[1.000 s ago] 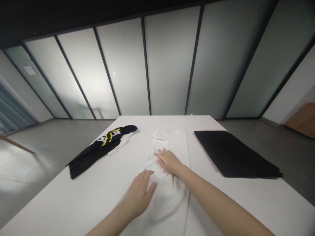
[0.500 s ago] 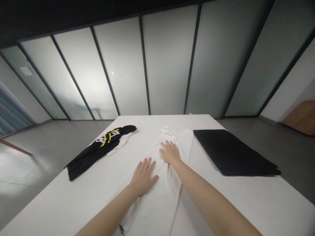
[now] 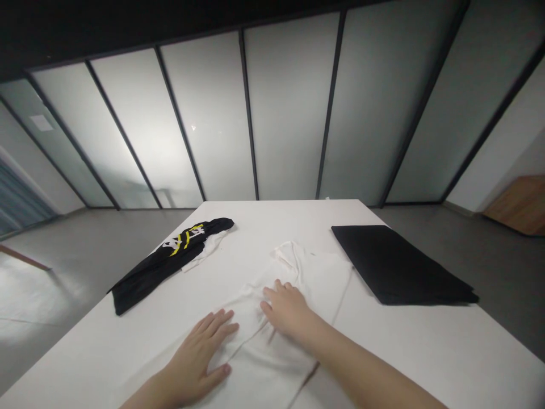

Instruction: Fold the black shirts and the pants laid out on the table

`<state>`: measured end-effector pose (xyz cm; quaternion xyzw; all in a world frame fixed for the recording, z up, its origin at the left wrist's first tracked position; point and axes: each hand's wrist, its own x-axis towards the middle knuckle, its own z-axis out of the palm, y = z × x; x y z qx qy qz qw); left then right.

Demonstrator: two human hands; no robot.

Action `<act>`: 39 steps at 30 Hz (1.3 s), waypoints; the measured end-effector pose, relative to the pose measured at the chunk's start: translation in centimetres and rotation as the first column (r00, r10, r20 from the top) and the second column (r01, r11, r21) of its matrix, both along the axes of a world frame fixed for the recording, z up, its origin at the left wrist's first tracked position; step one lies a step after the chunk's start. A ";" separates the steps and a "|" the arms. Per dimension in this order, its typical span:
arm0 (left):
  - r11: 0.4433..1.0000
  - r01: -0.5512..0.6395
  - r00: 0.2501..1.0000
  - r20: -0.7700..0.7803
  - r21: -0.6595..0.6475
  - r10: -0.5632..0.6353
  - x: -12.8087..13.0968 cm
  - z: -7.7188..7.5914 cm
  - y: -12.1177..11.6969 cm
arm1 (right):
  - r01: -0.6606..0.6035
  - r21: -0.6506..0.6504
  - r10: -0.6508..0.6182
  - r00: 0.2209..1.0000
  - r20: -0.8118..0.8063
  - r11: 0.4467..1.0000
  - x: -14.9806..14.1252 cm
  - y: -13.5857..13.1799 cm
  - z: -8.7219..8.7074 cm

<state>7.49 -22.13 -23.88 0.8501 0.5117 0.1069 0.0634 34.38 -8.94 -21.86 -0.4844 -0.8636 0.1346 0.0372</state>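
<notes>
A white shirt point(image 3: 315, 289) lies spread and wrinkled on the white table point(image 3: 426, 352), its collar end pointing away from me. My left hand point(image 3: 200, 352) rests palm down on the shirt's left part, thumb out to the side and fingers stretched. On the middle of the cloth, just below the collar, my right hand point(image 3: 285, 307) presses down with its fingers apart. Creases run through the fabric between the two hands. Neither hand grips the cloth. The shirt's near end is partly hidden by my arms.
A black shirt point(image 3: 157, 272) with yellow and white print lies along the table's left edge, with white cloth beside it. Flat black sheets point(image 3: 400, 267) are stacked on the right. Behind the table stands a frosted glass partition point(image 3: 289, 113).
Both hands have slid towards me, the left one also outward to the left. The white shirt has shifted nearer and spread wider, its right edge now by the black sheets.
</notes>
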 end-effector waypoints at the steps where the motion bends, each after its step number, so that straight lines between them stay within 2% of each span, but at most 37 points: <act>1: 1.000 -0.025 1.000 0.010 -0.007 0.025 0.0 0.5 -0.3 | -0.028 0.015 0.028 0.999 -0.022 0.999 0.3 -0.3 0.1; 5: 0.978 -0.204 0.978 0.029 -0.053 0.205 2.2 2.1 0.3 | -0.057 0.072 0.064 0.993 -0.098 0.996 1.0 0.1 -1.0; 8: 0.968 -0.247 0.969 0.037 0.034 0.246 5.2 2.1 3.0 | -0.050 0.039 0.054 0.993 -0.108 0.998 1.1 1.4 -2.4; 10: 0.962 -0.241 0.970 0.036 0.131 0.238 7.6 1.4 5.8 | -0.040 0.033 0.044 0.992 -0.117 0.999 1.2 2.0 -3.0; 14: 0.948 -0.242 0.970 0.061 0.206 0.234 11.9 -1.0 13.0 | -0.011 0.061 0.019 0.991 -0.134 0.998 1.2 2.5 -3.4; 17: 0.946 -0.282 0.958 0.099 0.162 0.269 13.6 -2.6 17.0 | 0.058 0.050 -0.051 0.990 -0.132 0.997 1.3 2.8 -3.4; 19: 0.946 -0.302 0.949 0.132 0.115 0.287 13.7 -3.5 18.1 | 0.087 0.049 -0.080 0.989 -0.128 0.995 1.5 3.1 -3.4; 23: 0.966 -0.238 0.958 0.187 0.098 0.217 12.5 -4.3 16.8 | 0.106 0.073 -0.098 0.990 -0.098 0.992 1.8 3.2 -2.5; 28: 0.979 -0.173 0.975 0.158 0.108 0.155 11.3 -4.6 12.3 | 0.068 0.099 -0.068 0.998 -0.004 0.993 1.5 1.4 -0.4; 30: 0.983 -0.150 0.979 0.154 0.101 0.134 11.0 -4.9 10.3 | 0.069 0.108 -0.071 0.997 0.012 0.992 1.2 0.4 0.0; 32: 0.986 -0.147 0.977 0.169 0.082 0.132 10.5 -5.2 8.7 | 0.041 0.140 -0.038 0.999 -0.021 0.989 0.7 -0.2 -0.3; 34: 0.985 -0.158 0.971 0.191 0.068 0.142 10.0 -5.6 7.6 | -0.039 0.177 0.050 0.997 -0.059 0.983 0.2 -0.4 -1.3; 37: 0.980 -0.180 0.967 0.199 0.084 0.160 9.5 -5.9 7.1 | -0.176 0.167 0.185 0.982 -0.040 0.970 -0.2 0.2 -3.1; 39: 0.977 -0.177 0.972 0.174 0.114 0.156 9.6 -5.9 7.2 | -0.142 0.128 0.147 0.989 -0.029 0.982 -0.1 1.0 -4.1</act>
